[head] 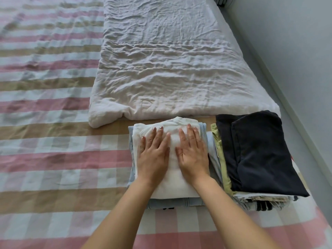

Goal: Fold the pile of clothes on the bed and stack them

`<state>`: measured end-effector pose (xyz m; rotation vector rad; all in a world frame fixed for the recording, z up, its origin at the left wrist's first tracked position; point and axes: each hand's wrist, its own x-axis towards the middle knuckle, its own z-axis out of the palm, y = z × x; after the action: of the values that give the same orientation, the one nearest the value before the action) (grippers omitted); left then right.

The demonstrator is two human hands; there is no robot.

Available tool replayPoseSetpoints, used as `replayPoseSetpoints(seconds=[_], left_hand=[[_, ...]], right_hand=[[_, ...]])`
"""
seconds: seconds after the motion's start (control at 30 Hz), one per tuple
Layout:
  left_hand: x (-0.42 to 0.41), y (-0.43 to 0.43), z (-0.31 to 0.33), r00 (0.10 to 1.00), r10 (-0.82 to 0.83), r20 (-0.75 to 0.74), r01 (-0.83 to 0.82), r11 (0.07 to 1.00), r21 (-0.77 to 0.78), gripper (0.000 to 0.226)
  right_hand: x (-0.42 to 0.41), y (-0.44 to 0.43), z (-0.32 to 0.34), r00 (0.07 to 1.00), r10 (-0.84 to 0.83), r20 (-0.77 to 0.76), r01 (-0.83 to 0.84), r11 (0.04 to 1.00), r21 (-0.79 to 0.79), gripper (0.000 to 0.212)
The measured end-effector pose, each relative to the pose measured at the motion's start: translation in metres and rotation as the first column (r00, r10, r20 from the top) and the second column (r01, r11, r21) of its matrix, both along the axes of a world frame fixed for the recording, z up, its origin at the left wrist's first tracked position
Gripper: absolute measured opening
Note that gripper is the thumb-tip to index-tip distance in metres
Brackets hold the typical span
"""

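— Forearms enter from 6 o'clock. Hands?
— Left hand and right hand both flat, fingers straight, slightly spread, palms pressing down side by side on white folded garment.
— Garment where?
— On top of pale denim, on checked bedsheet. Neighbouring stack just beside at 3 o'clock: navy garment on top, green garment edge under it.
— At 12 o'clock?
— Crumpled white duvet, near both piles. Grey wall at 2 o'clock.
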<state>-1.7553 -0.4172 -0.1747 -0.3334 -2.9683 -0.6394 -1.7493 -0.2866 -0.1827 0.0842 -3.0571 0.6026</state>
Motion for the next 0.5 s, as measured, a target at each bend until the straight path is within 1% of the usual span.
replayPoseSetpoints(seconds=[0.03, 0.07, 0.1, 0.17, 0.23, 0.27, 0.33, 0.4, 0.47, 0.5], left_hand=[[-0.003, 0.002, -0.009, 0.999, 0.009, 0.047, -0.005, 0.996, -0.084, 0.046], [-0.004, 0.001, -0.018, 0.998, 0.016, 0.064, -0.007, 0.990, -0.139, 0.047], [-0.003, 0.001, -0.024, 0.998, 0.014, 0.063, -0.003, 0.986, -0.169, 0.048], [-0.002, 0.000, -0.032, 1.000, 0.002, 0.019, 0.002, 0.986, -0.166, 0.049], [-0.003, -0.001, -0.040, 1.000, 0.003, -0.019, -0.006, 0.986, -0.165, 0.049], [-0.003, -0.001, -0.042, 1.000, 0.008, -0.013, -0.010, 0.985, -0.173, 0.049], [-0.005, -0.001, -0.043, 0.999, 0.017, 0.037, -0.010, 0.986, -0.164, 0.050], [-0.006, -0.001, -0.036, 0.996, 0.015, 0.084, 0.001, 0.981, -0.194, 0.050], [-0.006, -0.002, -0.030, 0.982, 0.022, 0.188, 0.019, 0.977, -0.214, 0.050], [-0.006, -0.001, -0.021, 0.976, 0.027, 0.216, 0.017, 0.980, -0.197, 0.050]], right_hand=[[-0.003, 0.002, -0.010, 0.998, 0.003, 0.055, -0.006, 0.999, 0.046, 0.054], [-0.004, 0.003, -0.019, 0.996, -0.010, 0.083, 0.005, 0.998, 0.060, 0.054], [-0.004, 0.004, -0.026, 0.997, -0.020, 0.078, 0.016, 0.999, 0.052, 0.054], [-0.003, 0.002, -0.033, 1.000, -0.017, 0.011, 0.017, 1.000, 0.005, 0.052], [-0.004, -0.001, -0.038, 0.998, -0.022, -0.051, 0.022, 1.000, -0.001, 0.051], [-0.006, -0.002, -0.040, 0.999, -0.023, -0.046, 0.023, 1.000, 0.002, 0.051], [-0.008, -0.001, -0.041, 1.000, -0.019, 0.006, 0.019, 1.000, 0.003, 0.052], [-0.009, 0.002, -0.037, 0.996, -0.008, 0.092, 0.002, 0.998, 0.056, 0.054], [-0.008, 0.005, -0.026, 0.983, -0.001, 0.185, -0.015, 0.996, 0.084, 0.056], [-0.006, 0.006, -0.013, 0.976, 0.004, 0.219, -0.019, 0.998, 0.065, 0.057]])
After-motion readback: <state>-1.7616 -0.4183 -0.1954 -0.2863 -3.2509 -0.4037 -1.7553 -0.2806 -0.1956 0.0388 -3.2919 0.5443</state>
